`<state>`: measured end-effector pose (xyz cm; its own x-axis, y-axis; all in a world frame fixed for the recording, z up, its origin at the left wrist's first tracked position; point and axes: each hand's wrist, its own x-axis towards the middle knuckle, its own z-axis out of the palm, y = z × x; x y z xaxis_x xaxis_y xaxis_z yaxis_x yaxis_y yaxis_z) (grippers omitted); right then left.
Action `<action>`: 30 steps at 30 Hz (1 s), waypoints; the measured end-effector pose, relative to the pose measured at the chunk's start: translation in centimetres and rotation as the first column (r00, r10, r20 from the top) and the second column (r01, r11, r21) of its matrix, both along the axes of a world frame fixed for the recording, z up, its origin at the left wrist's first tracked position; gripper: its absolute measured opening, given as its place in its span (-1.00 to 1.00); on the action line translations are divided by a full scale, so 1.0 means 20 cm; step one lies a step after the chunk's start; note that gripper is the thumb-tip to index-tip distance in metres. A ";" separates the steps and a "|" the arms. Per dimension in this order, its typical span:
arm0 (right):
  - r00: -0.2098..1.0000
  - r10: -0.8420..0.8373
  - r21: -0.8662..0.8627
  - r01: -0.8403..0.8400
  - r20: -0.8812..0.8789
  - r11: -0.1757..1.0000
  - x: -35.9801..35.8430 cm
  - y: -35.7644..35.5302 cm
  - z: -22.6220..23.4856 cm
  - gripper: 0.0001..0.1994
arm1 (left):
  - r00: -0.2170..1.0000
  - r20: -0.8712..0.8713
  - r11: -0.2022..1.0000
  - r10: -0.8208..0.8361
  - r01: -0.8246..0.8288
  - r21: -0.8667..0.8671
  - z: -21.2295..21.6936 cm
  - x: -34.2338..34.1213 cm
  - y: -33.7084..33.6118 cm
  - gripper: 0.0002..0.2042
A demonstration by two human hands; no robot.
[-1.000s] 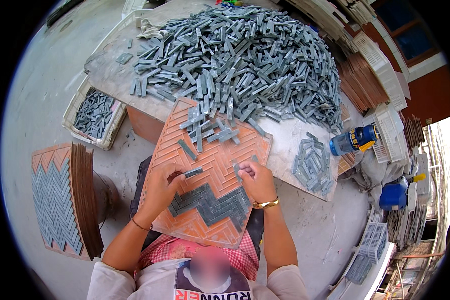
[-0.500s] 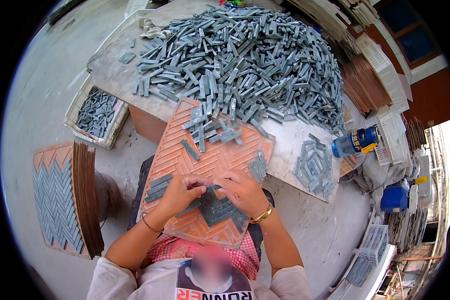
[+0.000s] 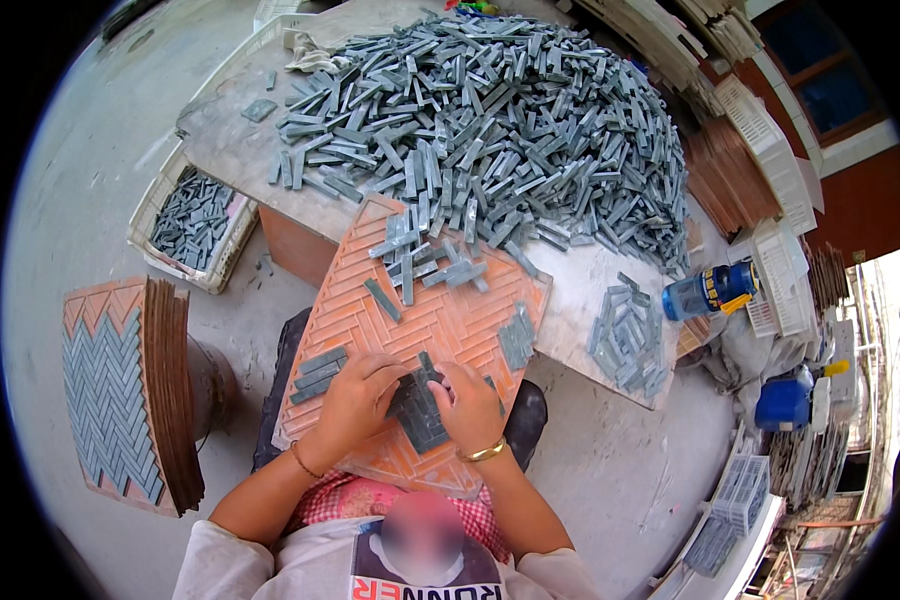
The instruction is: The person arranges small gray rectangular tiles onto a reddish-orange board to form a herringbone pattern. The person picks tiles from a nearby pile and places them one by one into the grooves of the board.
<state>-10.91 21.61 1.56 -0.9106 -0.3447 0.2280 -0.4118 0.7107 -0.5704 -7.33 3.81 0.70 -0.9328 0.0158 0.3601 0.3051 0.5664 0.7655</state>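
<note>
Item 1: slate-grey strip tile (image 3: 427,366), narrow and straight-sided, lying at the fingertips of the right hand (image 3: 470,402), over the upper edge of a laid herringbone patch (image 3: 425,418). Right thumb and fingers are drawn close about it; from my distant seat I cannot tell whether they pinch it.

Item 2: left hand (image 3: 362,400), fingers bent toward the thumb at the patch's left edge. Whether a strip sits between them, I cannot tell.

Item 3: orange grooved board (image 3: 348,290), tilted across the lap, bearing the patch, three strips (image 3: 318,374) beside the left hand, a cluster (image 3: 516,336) near its right edge, and loose strips (image 3: 410,262) higher up.

Item 4: large heap of like strips (image 3: 500,130) on the table (image 3: 225,155) beyond.

Handling notes: I judge each strip light, rigid and brittle, likely to chip at corners; dusty faces may slip. I would take one by its long sides near mid-length, thumb opposite forefinger, keeping fingertips clear of the underside and ends.
</note>
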 end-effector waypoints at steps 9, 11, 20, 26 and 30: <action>0.991 0.105 0.234 -0.123 0.086 0.964 -0.11 0.00 0.13 -0.79 | 0.989 -0.118 0.971 0.094 -0.117 -0.207 0.06 -0.22 -0.22 -0.80; 0.988 0.149 0.148 -0.152 0.031 0.977 -0.15 -0.06 0.14 -0.79 | 0.983 -0.166 0.963 0.076 -0.115 -0.242 0.06 -0.30 -0.26 -0.80; 0.982 0.154 0.069 -0.147 -0.111 0.987 -0.33 -0.32 0.02 -0.78 | 0.988 -0.113 0.970 -0.103 0.075 -0.233 -0.06 -0.46 -0.31 -0.66; 0.974 0.157 -0.026 -0.155 0.164 0.988 -0.19 -0.33 0.02 -0.76 | 0.973 -0.055 0.973 0.224 -0.220 0.071 0.02 -0.24 -0.47 -0.75; 0.967 0.140 -0.053 -0.132 0.213 0.990 -0.02 -0.41 0.07 -0.75 | 0.956 0.004 0.954 0.294 -0.294 0.051 -0.05 -0.03 -0.52 -0.79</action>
<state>-11.41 13.44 2.94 -0.8847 -0.4638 0.0466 -0.3676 0.6327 -0.6815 -7.87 -6.67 -0.25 -0.8921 -0.2771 0.3568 0.1338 0.5921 0.7947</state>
